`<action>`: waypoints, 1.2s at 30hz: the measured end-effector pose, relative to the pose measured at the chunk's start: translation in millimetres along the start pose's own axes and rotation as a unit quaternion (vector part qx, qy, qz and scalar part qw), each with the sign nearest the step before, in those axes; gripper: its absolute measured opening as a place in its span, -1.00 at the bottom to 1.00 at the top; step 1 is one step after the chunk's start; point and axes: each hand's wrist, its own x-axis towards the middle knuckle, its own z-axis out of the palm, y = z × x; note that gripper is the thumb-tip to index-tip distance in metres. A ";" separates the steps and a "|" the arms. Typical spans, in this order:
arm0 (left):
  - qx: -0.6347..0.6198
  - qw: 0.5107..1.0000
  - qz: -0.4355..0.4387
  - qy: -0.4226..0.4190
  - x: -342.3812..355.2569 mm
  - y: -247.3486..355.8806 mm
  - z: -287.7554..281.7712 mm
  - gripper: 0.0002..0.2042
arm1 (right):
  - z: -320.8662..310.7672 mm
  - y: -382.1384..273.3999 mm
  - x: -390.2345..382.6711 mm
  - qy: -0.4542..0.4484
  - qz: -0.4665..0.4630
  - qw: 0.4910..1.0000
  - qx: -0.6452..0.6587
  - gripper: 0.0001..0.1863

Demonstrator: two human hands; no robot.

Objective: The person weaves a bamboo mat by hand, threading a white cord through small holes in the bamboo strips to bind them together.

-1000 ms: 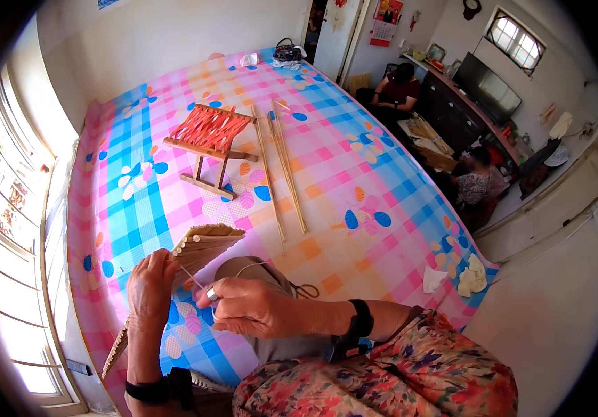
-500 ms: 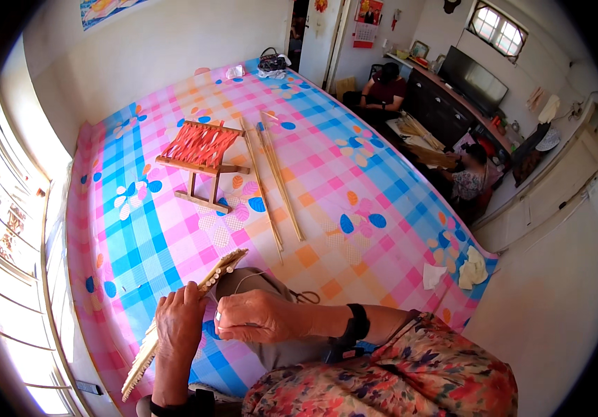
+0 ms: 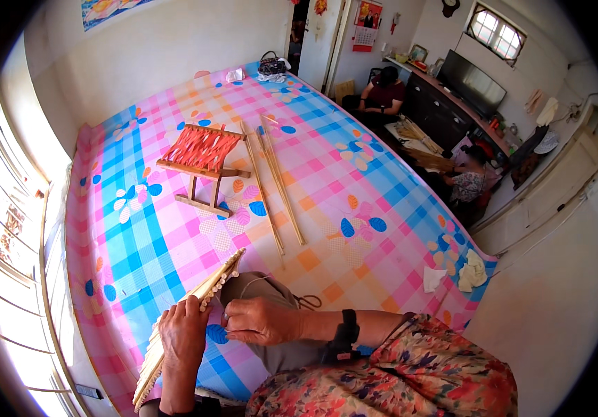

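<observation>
My left hand (image 3: pixel 182 330) grips a long row of pale stalks (image 3: pixel 224 275) bound side by side, its cut ends facing my right hand. The row slants from beside my knee down past my left wrist. Closed in a pinch, my right hand (image 3: pixel 263 321) is just right of the row, above my grey-brown trouser leg (image 3: pixel 275 354). A thin pale cord (image 3: pixel 252 279) arcs over the knee near it; whatever the fingertips hold is too small to make out. Behind that hand, the handle loops of scissors (image 3: pixel 309 301) show next to my leg.
A wooden folding stool (image 3: pixel 205 149) with red woven strips stands on the checked bed cover (image 3: pixel 313 264). Long thin stalks (image 3: pixel 281 184) lie beside it. Crumpled cloths (image 3: pixel 473 271) rest at the right edge. Two people (image 3: pixel 384 94) sit beyond the bed, near a dark cabinet (image 3: pixel 434 104).
The row of stalks has tilted, showing more of its flat side. My right hand has shifted slightly right and down, still pinched. My left hand has moved slightly down and right.
</observation>
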 end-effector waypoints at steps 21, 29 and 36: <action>-0.045 0.999 -0.004 0.009 -14.8 -5.1 -8.7 -0.74 | 19.6 7.2 0.1 0.010 -0.050 0.990 -0.128 -0.87; 0.004 0.999 -0.021 0.049 -26.5 -21.5 -24.9 -0.78 | 26.9 8.9 4.7 -0.007 -0.033 0.988 -0.152 -0.86; 0.025 0.994 -0.062 0.081 -46.6 -40.7 -69.7 -0.79 | 30.3 4.3 15.2 0.087 -0.087 0.980 -0.154 -0.88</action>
